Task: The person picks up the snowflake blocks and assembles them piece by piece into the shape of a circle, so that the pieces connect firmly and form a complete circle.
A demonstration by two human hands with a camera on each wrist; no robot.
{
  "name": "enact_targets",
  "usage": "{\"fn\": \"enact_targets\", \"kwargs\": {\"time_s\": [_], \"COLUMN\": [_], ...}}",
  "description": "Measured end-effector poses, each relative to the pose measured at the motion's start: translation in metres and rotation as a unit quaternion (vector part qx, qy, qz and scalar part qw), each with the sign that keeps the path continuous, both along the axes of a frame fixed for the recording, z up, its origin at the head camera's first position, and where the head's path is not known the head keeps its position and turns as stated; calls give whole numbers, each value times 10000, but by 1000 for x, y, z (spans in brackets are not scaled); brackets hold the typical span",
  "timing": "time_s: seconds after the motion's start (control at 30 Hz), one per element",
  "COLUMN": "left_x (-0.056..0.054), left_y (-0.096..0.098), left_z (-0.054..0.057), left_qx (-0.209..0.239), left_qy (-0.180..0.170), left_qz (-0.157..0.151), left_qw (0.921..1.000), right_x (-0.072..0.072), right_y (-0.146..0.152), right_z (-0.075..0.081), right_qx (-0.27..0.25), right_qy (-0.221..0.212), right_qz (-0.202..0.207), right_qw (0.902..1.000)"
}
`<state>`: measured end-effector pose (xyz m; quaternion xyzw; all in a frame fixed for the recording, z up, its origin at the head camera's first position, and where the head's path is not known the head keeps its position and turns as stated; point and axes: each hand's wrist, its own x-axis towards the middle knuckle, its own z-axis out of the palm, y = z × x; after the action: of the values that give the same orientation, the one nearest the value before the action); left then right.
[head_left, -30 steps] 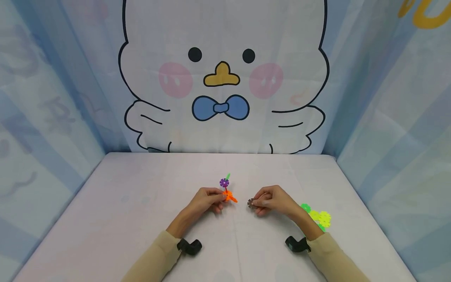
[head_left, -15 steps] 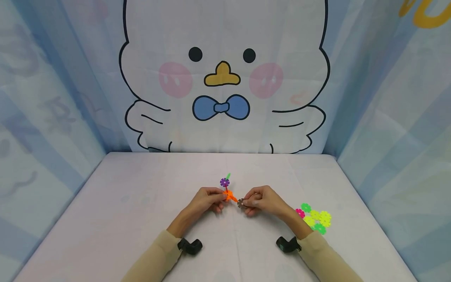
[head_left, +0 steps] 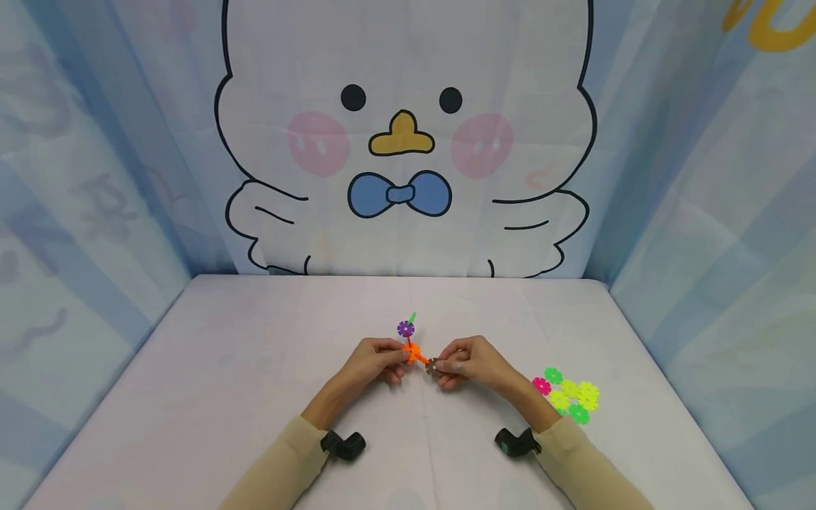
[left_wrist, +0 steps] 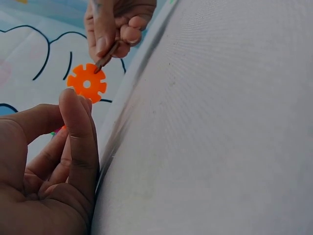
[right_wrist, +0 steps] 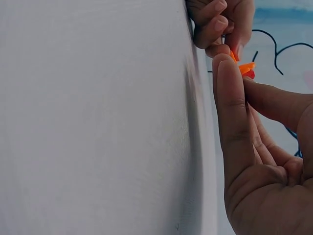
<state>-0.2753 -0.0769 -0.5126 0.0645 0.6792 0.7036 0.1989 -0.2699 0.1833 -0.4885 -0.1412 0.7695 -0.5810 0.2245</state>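
Observation:
My left hand [head_left: 380,358] pinches a joined chain of notched plastic snowflake discs between thumb and fingers. Nearest the fingertips are orange discs [head_left: 414,352]; a purple disc [head_left: 405,329] and a green disc [head_left: 413,316] stand above them. Between thumb and index finger, my right hand [head_left: 468,363] pinches a brown notched disc [head_left: 431,367]. In the left wrist view the brown disc [left_wrist: 106,58], seen edge-on, meets the notched edge of the outer orange disc [left_wrist: 87,84]. My right fingers hide part of the brown disc.
Several loose notched discs lie on the table by my right forearm: a pink disc [head_left: 541,386], yellow discs [head_left: 588,395] and green discs [head_left: 553,375]. A white cloth covers the table [head_left: 268,368]. Behind it hangs a printed curtain [head_left: 408,241].
My right hand has moved left with the brown disc, bringing it from apart to the edge of the orange disc. The left hand has stayed nearly still.

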Motion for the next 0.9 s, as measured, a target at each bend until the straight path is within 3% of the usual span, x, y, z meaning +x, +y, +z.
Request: {"fn": "enact_targets", "kwargs": {"time_s": [0.9], "left_x": [-2], "left_y": [0], "left_z": [-3], "left_qx": [-240], "left_qy": [204], "left_qz": [216], "left_qw": [9993], "right_x": [5], "right_y": [-13], "right_z": [-5], "right_qx": [-82], "right_qy": [-70], "right_qz": [-363], "right_qw": [9993]}}
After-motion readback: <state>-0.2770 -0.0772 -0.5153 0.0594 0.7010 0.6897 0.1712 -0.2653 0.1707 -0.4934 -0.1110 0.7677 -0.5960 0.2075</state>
